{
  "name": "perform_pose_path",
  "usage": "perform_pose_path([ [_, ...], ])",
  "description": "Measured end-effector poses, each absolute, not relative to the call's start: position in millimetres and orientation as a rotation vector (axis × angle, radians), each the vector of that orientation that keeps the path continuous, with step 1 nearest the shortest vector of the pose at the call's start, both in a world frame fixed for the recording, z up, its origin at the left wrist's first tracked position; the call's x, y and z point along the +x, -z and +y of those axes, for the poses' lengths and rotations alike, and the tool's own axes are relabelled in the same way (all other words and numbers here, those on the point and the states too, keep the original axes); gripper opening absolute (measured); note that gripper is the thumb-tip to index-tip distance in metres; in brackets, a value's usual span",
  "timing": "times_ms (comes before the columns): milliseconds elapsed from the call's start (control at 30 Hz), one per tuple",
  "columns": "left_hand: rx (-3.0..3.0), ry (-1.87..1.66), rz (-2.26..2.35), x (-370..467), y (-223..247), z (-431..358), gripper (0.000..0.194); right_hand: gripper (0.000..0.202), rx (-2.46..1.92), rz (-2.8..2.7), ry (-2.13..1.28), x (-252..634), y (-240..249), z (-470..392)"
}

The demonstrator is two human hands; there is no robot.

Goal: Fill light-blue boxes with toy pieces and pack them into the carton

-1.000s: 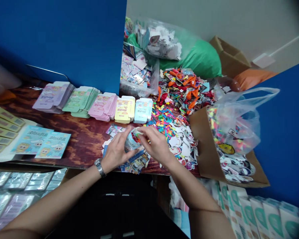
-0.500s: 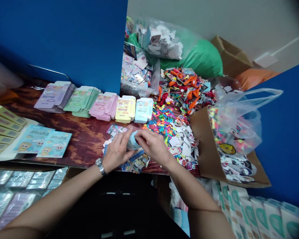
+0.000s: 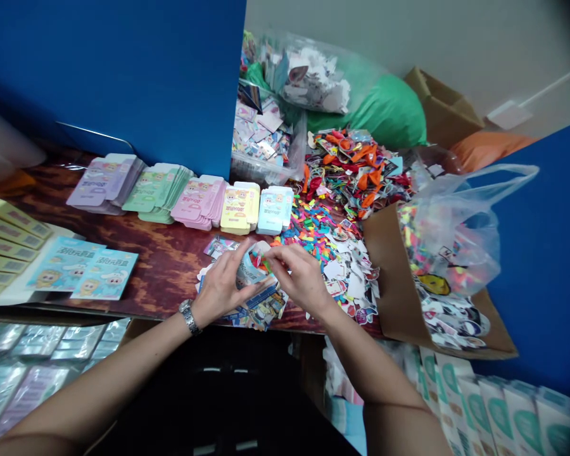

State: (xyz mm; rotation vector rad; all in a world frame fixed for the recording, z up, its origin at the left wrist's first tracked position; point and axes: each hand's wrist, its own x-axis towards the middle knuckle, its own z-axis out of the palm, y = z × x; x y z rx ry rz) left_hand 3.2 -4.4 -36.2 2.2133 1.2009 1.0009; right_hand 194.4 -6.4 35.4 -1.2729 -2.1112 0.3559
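Observation:
My left hand [image 3: 221, 285], with a metal watch [image 3: 189, 316] at the wrist, is closed around a small light blue paper box [image 3: 251, 273]. The box's top is open, and bright bits show in its mouth. At that mouth my right hand [image 3: 298, 275] has its fingers drawn together; what they pinch, if anything, is too small to make out. Under the hands lies a pile of printed cards [image 3: 263, 310]. Just to the right, small colourful pieces [image 3: 313, 221] and white cut-out stickers [image 3: 346, 272] are spread over the table.
Stacks of flat purple [image 3: 99, 183], green [image 3: 154, 190], pink [image 3: 198, 199], yellow [image 3: 237, 208] and blue boxes [image 3: 273, 209] line the back. A cardboard box [image 3: 389, 272] stands right, near a heap of orange trinkets [image 3: 361, 164]. Blue cards [image 3: 105, 273] and yellow boxes [image 3: 9, 247] lie left.
The light blue box's mouth has come into view, showing coloured bits inside. My right hand has shifted slightly right, and its fingers have moved from the box's top edge to its opening.

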Motion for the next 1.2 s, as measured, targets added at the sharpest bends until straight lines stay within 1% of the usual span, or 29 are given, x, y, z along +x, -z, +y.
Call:
perform_pose_path([
  [133,2.205,-0.954,1.105,2,32,-3,0.083,0.015,-1.144,-2.185,-0.311,203,-36,-2],
  [233,2.2,-0.918,1.053,2,31,-2,0.084,0.016,-1.065,-2.242,-0.28,207,-35,0],
  [400,2.264,-0.932,1.014,2,35,-2,0.091,0.017,-1.168,-2.379,-0.221,202,-33,0],
  [567,2.242,-0.954,1.072,0,37,-4,0.091,0.022,-1.071,-2.353,-0.279,205,-40,0],
  [667,2.204,-0.984,1.082,-1,36,-4,0.086,0.02,-1.151,-2.287,-0.276,210,-37,-3],
  [733,2.198,-0.977,1.06,-1,36,-3,0.078,0.019,-1.165,-2.343,-0.274,211,-32,-5],
  [800,2.209,-0.973,1.031,0,36,-3,0.07,0.022,-1.119,-2.399,-0.317,210,-27,-8],
  [900,2.214,-1.021,1.012,0,37,-4,0.064,0.027,-1.092,-2.304,-0.435,210,-29,-9],
  [1067,2.151,-1.054,1.047,0,37,-5,0.066,0.023,-1.165,-2.071,-0.507,203,-29,-14],
  [1133,2.164,-1.066,1.036,1,37,-5,0.069,0.03,-1.242,-1.982,-0.48,196,-23,-17],
  [1200,2.186,-1.071,1.057,1,37,-5,0.077,0.039,-1.31,-1.891,-0.448,188,-17,-21],
])
